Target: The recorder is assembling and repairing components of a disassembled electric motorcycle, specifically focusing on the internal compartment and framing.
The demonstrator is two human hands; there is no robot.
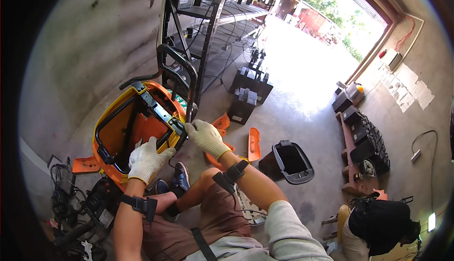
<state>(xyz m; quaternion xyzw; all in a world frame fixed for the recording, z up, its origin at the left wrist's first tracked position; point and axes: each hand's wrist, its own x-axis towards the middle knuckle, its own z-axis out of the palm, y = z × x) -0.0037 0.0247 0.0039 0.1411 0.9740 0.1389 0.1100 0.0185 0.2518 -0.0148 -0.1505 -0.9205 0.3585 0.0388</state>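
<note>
An orange and yellow scooter body [106, 119] stands before me, its top open, with black tube bars [189, 67] rising behind it. A silver metal bracket [158, 109] crosses the opening. My left hand [149, 161], in a white knit glove, lies at the near rim beside a black frame tube, thumb spread from the fingers. At the right end of the bracket, my gloved right hand [206, 137] has its fingers drawn together near the foot of the black bar. What is between those fingertips, if anything, is too small to make out.
Right of me stand a black open tub [305, 176] and an orange panel [254, 144]. Black boxes [242, 106] sit by a metal shelf rack [208, 34]. Tangled cables and parts [71, 209] lie lower left. A person in black [383, 225] bends over at lower right.
</note>
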